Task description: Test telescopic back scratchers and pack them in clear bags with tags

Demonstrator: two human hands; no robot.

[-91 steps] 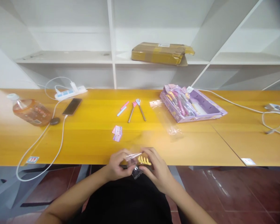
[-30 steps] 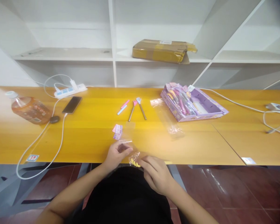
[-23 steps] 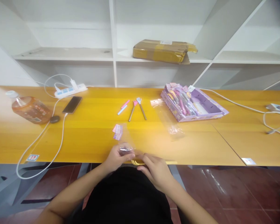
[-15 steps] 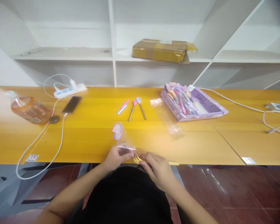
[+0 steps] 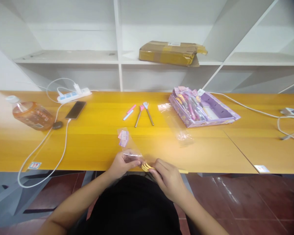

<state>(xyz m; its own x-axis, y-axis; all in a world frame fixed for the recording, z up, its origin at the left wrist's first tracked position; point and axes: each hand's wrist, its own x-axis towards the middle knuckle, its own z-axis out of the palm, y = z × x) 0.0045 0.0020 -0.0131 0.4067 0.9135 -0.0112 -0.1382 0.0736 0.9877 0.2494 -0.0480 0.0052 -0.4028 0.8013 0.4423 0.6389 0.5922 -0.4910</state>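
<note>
My left hand [image 5: 122,165] pinches the open end of a clear plastic bag [image 5: 131,147] at the table's front edge. My right hand [image 5: 168,176] is closed around a yellow back scratcher [image 5: 146,167], its claw pointing left toward the bag's mouth and its handle sticking out to the right. Small printed cards [image 5: 123,138] lie at the bag's far end. Farther back are a pink back scratcher [image 5: 139,114] and a blue back scratcher [image 5: 148,112] with metal rods, beside a pink tube [image 5: 131,108] and a blue tube [image 5: 128,115].
A purple box [image 5: 220,107] holds several bagged back scratchers; another clear bag [image 5: 176,125] lies by it. At left are a drink bottle [image 5: 33,114], a phone [image 5: 75,110], a power strip [image 5: 73,94] and looping cables. A taped carton [image 5: 168,53] sits on the shelf.
The yellow claw has shifted very slightly right, and my right fingers have moved back from it a little. My left hand and the bag stay nearly still.
</note>
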